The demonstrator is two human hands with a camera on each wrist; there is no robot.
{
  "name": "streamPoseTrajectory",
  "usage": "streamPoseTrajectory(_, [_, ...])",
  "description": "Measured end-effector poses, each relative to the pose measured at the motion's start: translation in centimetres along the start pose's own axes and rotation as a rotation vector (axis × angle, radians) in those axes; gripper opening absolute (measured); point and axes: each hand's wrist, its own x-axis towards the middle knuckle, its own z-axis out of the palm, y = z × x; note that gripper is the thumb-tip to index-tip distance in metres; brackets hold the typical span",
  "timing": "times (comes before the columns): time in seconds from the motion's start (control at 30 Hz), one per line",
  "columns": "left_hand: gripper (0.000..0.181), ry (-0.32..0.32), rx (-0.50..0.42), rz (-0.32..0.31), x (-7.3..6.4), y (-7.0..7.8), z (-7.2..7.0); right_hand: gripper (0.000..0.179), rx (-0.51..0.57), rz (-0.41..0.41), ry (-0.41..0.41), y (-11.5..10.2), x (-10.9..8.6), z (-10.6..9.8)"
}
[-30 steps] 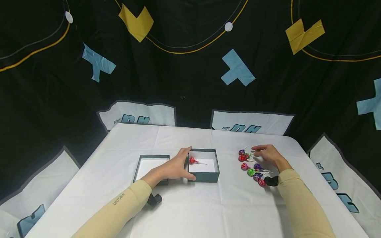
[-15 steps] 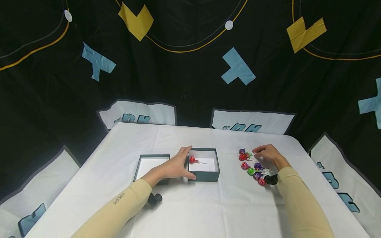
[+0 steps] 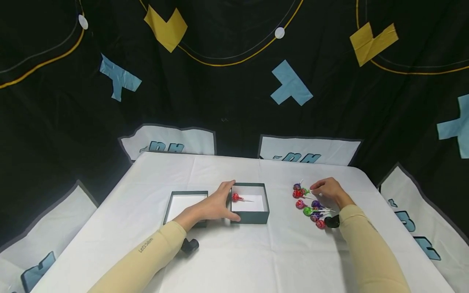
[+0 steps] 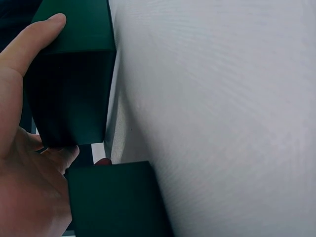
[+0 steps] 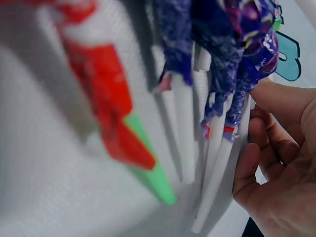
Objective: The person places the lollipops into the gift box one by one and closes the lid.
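Note:
My left hand (image 3: 216,203) spans the left side of a dark green box (image 3: 250,217). In the left wrist view its thumb (image 4: 47,32) presses one wall and its fingers hold another side. Inside the box lies a red lollipop (image 3: 237,197). At the right, my right hand (image 3: 329,191) pinches the stick end of a green-wrapped lollipop (image 3: 304,191) between thumb and fingertips. Beside it are a red lollipop (image 3: 297,194) and a purple one (image 3: 296,186). In the right wrist view purple-wrapped lollipops (image 5: 215,49) partly hide the fingertips.
A second shallow green tray or lid (image 3: 186,199) lies under and left of my left forearm. Several more lollipops, including a bright green one (image 3: 307,211), lie nearer me below my right hand. A white cloth covers the table (image 3: 234,260); a black curtain (image 3: 227,101) hangs behind.
My right hand's thumb and fingertips have closed together at the green lollipop's stick, with a slight shift left. My left hand and the box have stayed put.

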Motion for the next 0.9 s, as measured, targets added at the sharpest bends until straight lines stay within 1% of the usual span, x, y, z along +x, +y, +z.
streamPoseTrajectory(0.07, [0.127,-0.003,-0.004,-0.002,-0.04,0.04,0.0,0.022,-0.012,-0.002,0.007,-0.14,-0.13,-0.01])
streamPoseTrajectory(0.27, [0.127,0.007,-0.005,0.01,-0.03,-0.02,-0.01,0.018,-0.056,-0.052,0.028,-0.42,-0.38,0.07])
streamPoseTrajectory(0.53, [0.127,0.005,0.002,0.008,0.06,-0.17,0.2,0.014,-0.074,-0.066,0.043,-0.34,-0.43,0.42])
streamPoseTrajectory(0.73, [0.127,0.009,0.004,0.02,-0.02,-0.03,0.16,0.016,-0.09,-0.09,0.036,-0.21,-0.65,0.32])
streamPoseTrajectory(0.9, [0.126,0.008,0.01,0.02,0.03,-0.12,0.18,0.017,-0.098,-0.078,0.015,-0.28,-0.95,-0.03])
